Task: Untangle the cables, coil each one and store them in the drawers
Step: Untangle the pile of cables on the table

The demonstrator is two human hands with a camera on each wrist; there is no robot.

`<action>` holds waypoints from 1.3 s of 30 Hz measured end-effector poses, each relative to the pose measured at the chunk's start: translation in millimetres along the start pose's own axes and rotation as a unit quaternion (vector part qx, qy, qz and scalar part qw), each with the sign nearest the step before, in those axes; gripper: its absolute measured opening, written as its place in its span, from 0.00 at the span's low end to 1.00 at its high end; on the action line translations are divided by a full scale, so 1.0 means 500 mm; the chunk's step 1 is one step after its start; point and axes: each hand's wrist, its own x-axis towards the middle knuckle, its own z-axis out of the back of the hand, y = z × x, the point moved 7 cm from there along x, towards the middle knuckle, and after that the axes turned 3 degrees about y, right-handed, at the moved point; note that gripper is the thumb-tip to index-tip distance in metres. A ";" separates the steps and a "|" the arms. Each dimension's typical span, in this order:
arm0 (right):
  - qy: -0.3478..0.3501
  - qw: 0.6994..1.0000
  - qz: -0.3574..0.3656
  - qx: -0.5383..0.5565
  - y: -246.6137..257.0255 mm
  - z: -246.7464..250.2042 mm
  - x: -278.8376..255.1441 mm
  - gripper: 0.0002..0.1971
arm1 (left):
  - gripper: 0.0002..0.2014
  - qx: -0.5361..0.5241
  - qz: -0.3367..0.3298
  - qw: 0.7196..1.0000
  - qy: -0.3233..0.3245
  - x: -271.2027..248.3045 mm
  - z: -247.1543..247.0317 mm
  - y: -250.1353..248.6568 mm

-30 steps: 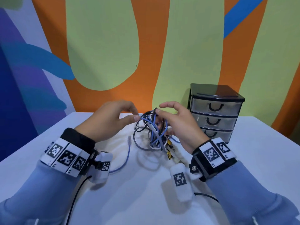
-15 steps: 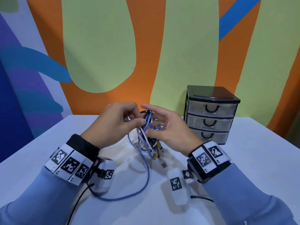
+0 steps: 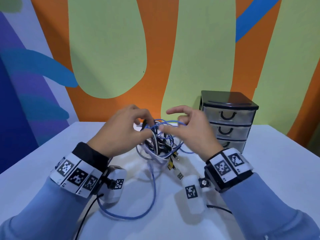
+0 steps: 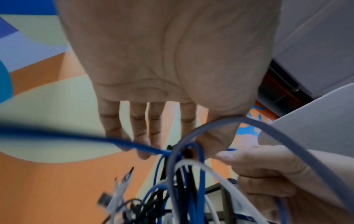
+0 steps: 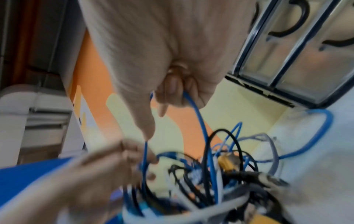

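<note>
Head view: cable tangle lifted mid-surface

Left hand (image 3: 121, 134) and right hand (image 3: 188, 130) both pinching loops of blue cable (image 3: 166, 122) atop cable tangle (image 3: 161, 146), centre of white surface (image 3: 259, 179). Judged light, limp, snag-prone; best taken near loose plugs (image 3: 174, 168). Drawer unit (image 3: 226, 118) closed, just right of tangle. Open room left and front; surface edges well apart.

The drawer unit (image 3: 226, 118) beside my tangle of cables (image 3: 161, 144) has a glossy black plastic top and frosted translucent plastic drawers. The cables' jackets look smooth and rubbery; the table (image 3: 268, 170) under them is matt white.
</note>
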 end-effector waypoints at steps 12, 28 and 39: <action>-0.014 0.947 -0.042 0.318 0.033 0.013 0.002 0.21 | 0.09 0.002 0.038 0.999 -0.027 0.010 0.041 0.068; 0.292 0.943 -0.042 0.151 0.051 -0.130 -0.067 0.59 | 0.11 -0.208 -0.093 0.953 -0.201 -0.014 0.083 -0.017; 0.316 0.947 -0.046 0.010 0.041 -0.145 -0.077 0.30 | 0.10 -0.390 -0.171 0.835 -0.350 -0.061 0.166 -0.055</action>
